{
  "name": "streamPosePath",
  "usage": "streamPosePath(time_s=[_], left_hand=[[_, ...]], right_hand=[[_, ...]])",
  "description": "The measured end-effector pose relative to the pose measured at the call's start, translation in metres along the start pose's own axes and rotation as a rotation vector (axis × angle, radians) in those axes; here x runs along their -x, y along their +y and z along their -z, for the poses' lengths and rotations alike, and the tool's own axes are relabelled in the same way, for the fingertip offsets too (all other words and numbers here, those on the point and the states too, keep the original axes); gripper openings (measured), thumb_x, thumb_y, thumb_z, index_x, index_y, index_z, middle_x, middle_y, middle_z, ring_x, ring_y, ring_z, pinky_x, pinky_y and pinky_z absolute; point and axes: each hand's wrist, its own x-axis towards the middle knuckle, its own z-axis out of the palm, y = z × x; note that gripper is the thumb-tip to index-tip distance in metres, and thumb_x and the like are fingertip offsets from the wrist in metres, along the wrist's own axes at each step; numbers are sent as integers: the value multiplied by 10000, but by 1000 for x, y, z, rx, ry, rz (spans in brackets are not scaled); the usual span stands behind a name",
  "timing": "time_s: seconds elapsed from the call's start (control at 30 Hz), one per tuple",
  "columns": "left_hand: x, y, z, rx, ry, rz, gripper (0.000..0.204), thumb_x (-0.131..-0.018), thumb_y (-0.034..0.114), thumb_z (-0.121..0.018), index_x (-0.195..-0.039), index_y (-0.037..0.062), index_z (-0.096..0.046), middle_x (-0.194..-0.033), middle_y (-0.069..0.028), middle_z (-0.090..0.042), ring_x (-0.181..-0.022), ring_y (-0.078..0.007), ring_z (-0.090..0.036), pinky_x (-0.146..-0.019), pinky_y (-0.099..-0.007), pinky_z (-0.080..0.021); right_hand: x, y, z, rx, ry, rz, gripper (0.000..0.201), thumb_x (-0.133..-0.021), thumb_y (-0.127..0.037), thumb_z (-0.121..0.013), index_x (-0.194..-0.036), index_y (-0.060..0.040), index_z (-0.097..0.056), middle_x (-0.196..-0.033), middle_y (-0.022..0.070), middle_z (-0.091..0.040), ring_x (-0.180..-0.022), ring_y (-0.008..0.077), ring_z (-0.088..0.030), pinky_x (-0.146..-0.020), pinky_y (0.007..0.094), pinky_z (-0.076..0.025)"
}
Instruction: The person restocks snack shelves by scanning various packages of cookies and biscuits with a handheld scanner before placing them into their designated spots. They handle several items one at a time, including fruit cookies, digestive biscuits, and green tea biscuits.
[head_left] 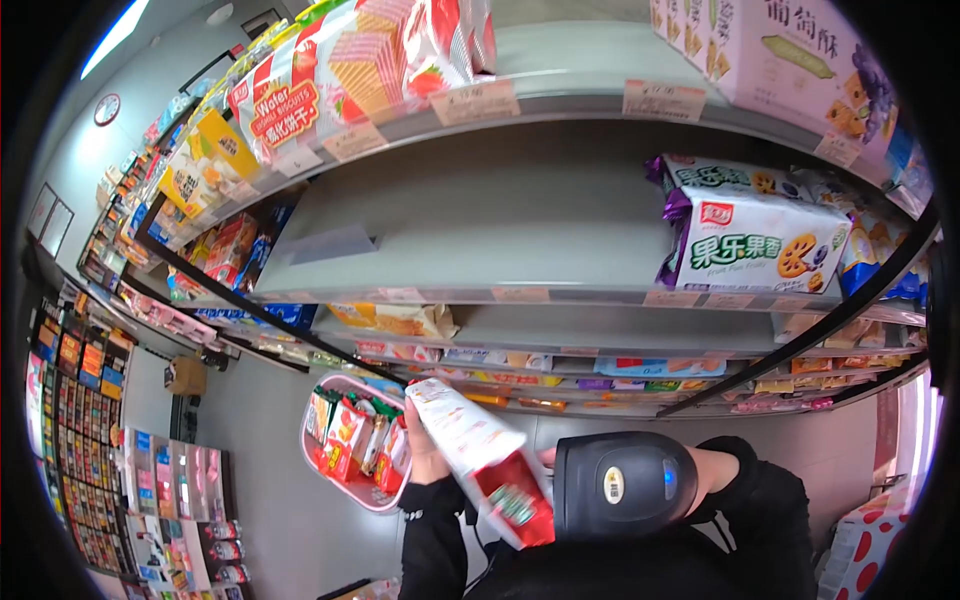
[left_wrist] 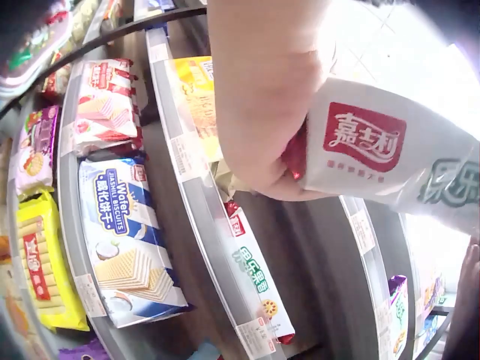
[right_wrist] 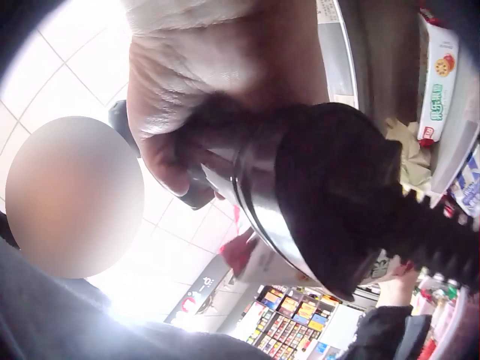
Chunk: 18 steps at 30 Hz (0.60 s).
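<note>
My left hand (head_left: 425,452) grips a white and red biscuit pack (head_left: 468,432) near its upper left side, the pack slanting down toward the right. In the left wrist view the left hand (left_wrist: 270,97) covers one end of the white pack (left_wrist: 390,150). My right hand (right_wrist: 225,75) holds a black handheld scanner (right_wrist: 262,172), its fingers wrapped round the handle. From the head view the scanner (head_left: 600,487) lies just right of the pack's lower end and hides most of the right hand.
A pink basket (head_left: 312,462) with red packs stands at lower left. Shelves (head_left: 560,293) cross in front, bearing white fruit biscuit packs (head_left: 760,245) at right and wafer packs (head_left: 340,75) above. A red-dotted box (head_left: 868,545) is at lower right.
</note>
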Motion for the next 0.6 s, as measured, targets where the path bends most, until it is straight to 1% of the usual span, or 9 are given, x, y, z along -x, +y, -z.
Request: streamPosePath(time_s=[0.03,0.07,0.13,0.2,0.33,0.4,0.43,0.47,0.6], left_hand=[[1,0,-13,-142,139,-72,547,-778,458,-522,-1129,48,-436,-1061,-114,-526,-947,-229,-525,-835,-359,-418],[3,0,-27,-284,281,-147,549,-779,454,-521,-1136,44,-442,-1088,-109,-522,-971,-231,-519,-849,-358,-410],[1,9,-33,-314,385,-142,501,-793,416,-524,-1102,27,-461,-1027,-111,-556,-922,-238,-548,-822,-352,-435],[6,18,-62,-369,496,-120,438,-818,379,-498,-1076,26,-474,-991,-109,-575,-880,-237,-574,-771,-344,-471],[8,54,-91,-279,195,-66,392,-827,266,-471,-1098,-17,-458,-1027,-147,-563,-891,-253,-578,-764,-344,-484],[6,74,-95,-414,132,-94,388,-820,210,-482,-1097,-59,-442,-1021,-179,-557,-891,-248,-582,-768,-345,-485],[3,83,-102,-454,104,-128,381,-824,199,-482,-1094,-66,-439,-1013,-184,-558,-881,-242,-586,-761,-336,-488],[-1,90,-113,-494,74,-163,373,-828,188,-481,-1090,-73,-436,-1004,-190,-559,-871,-235,-590,-755,-326,-490],[-24,112,-148,-654,-24,-228,352,-844,180,-468,-1078,-80,-429,-977,-158,-569,-836,-191,-595,-736,-288,-488]], right_hand=[[-1,-1,2,172,-10,166,754,-613,-195,-726,-1222,0,-327,-1176,117,-447,-1081,200,-417,-929,334,-304],[-2,-2,3,186,-8,169,754,-613,-195,-726,-1222,0,-327,-1176,117,-447,-1081,200,-417,-929,334,-304],[-4,-4,5,435,128,174,757,-606,-178,-731,-1222,-3,-328,-1178,119,-441,-1090,204,-411,-933,337,-300],[-2,-7,3,466,291,94,772,-600,-95,-732,-1239,-24,-305,-1188,98,-425,-1096,185,-402,-937,318,-297],[-6,-12,16,135,514,138,730,-617,-33,-702,-1236,-28,-314,-1178,75,-435,-1094,168,-400,-934,306,-300],[-18,-29,15,-42,546,176,754,-600,-132,-644,-1261,-23,-297,-1285,138,-360,-984,146,-465,-854,285,-368],[-25,-42,9,-109,584,204,717,-587,-166,-630,-1229,-11,-351,-1201,141,-434,-859,126,-470,-739,251,-395],[-25,-47,18,-163,482,274,535,-659,-79,-615,-1152,-19,-418,-1005,97,-533,-922,174,-509,-863,310,-380],[-42,-55,29,-163,522,332,459,-665,-50,-607,-1101,-23,-466,-952,73,-545,-894,146,-511,-792,278,-403]])
